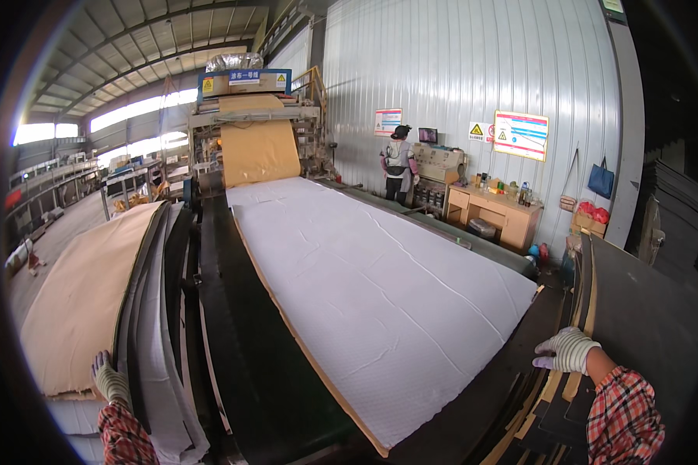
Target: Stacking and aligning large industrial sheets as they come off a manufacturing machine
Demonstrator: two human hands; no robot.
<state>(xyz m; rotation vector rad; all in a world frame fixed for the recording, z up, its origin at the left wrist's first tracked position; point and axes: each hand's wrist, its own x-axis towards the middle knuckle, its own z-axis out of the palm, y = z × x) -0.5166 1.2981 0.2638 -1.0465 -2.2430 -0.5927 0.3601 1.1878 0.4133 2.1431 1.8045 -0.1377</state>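
My left hand (110,378), in a striped knit glove with purple fingertips, lies with its fingers stretched out on the edge of a tan sheet (93,287) on the left stack. My right hand (567,353), gloved alike, is over the layered edges of dark grey boards (651,310) at the right; its fingers reach leftward, apart from one another, and nothing shows in them. Between my hands a long white sheet (380,287) lies on a dark conveyor belt (271,387), with wrinkles and a tan edge along its left side.
A coating machine (248,101) at the far end carries a tan web (260,151). Beyond the belt, a person (398,164) stands by a control console (440,165). A wooden desk (492,205) with bottles stands along the metal wall. White sheets (151,333) hang beside the left stack.
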